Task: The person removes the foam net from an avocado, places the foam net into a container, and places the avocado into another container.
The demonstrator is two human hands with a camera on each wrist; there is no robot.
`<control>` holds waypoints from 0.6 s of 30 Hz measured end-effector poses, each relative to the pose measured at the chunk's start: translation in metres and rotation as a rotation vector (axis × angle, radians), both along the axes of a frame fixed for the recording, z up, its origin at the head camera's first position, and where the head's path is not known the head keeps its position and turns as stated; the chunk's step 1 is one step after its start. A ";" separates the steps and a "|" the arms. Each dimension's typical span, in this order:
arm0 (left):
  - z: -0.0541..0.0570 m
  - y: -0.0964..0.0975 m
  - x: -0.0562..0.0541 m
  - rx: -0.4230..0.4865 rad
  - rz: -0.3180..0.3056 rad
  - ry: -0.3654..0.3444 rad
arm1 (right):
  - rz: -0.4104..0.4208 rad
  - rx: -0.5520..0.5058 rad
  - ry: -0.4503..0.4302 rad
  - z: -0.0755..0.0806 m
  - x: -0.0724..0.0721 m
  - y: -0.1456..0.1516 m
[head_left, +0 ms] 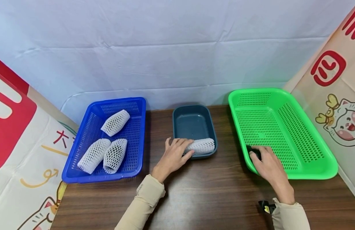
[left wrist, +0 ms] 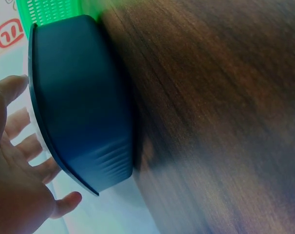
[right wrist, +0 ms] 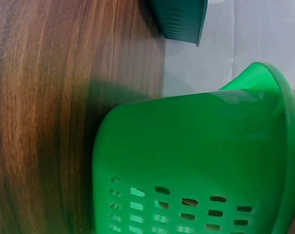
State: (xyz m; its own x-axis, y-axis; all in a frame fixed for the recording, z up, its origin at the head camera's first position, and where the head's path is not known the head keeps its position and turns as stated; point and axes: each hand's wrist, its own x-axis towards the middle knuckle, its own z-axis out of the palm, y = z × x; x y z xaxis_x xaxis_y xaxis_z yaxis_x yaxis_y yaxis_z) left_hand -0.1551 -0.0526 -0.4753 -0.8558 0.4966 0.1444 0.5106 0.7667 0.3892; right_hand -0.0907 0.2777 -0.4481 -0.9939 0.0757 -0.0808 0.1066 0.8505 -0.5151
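Note:
A white foam net sleeve (head_left: 202,146) lies across the near end of a dark blue-green tray (head_left: 192,109). My left hand (head_left: 175,155) reaches over the tray's near left corner, thumb and fingers spread about the sleeve's left end. In the left wrist view the fingers (left wrist: 28,146) look loosely extended behind the tray's rim. Inside the near left corner of a green basket (head_left: 312,174), my right hand (head_left: 268,163) holds a small black object (head_left: 254,152), mostly covered by the fingers. The right wrist view has only the basket's outer wall (right wrist: 186,146), which hides that hand's fingers.
A blue basket (head_left: 104,177) at the left holds several foam net sleeves, one farther back (head_left: 115,122). The tray stands between the two baskets on a brown wooden table (head_left: 206,195). A pale cloth (head_left: 171,64) hangs behind, with printed banners at both sides.

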 end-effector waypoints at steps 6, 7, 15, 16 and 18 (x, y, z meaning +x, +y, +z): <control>-0.001 -0.001 0.000 0.006 0.002 0.026 | -0.010 -0.002 0.001 -0.001 0.000 -0.001; -0.001 -0.001 0.000 0.006 0.003 0.029 | -0.011 -0.003 0.003 -0.001 0.000 -0.001; 0.006 -0.005 0.004 0.015 0.009 0.047 | -0.017 -0.005 0.062 -0.001 0.002 -0.002; 0.008 -0.006 0.005 0.015 0.010 0.046 | -0.020 -0.007 0.074 -0.001 0.002 -0.002; 0.011 -0.007 0.006 0.015 0.012 0.043 | -0.023 -0.011 0.098 -0.001 0.003 -0.003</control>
State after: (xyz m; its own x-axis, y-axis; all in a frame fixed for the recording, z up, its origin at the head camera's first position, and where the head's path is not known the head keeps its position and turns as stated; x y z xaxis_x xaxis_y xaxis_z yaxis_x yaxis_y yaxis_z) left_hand -0.1490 -0.0593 -0.4643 -0.8549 0.4835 0.1881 0.5174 0.7675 0.3786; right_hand -0.0876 0.2751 -0.4492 -0.9951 0.0979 0.0155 0.0747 0.8429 -0.5329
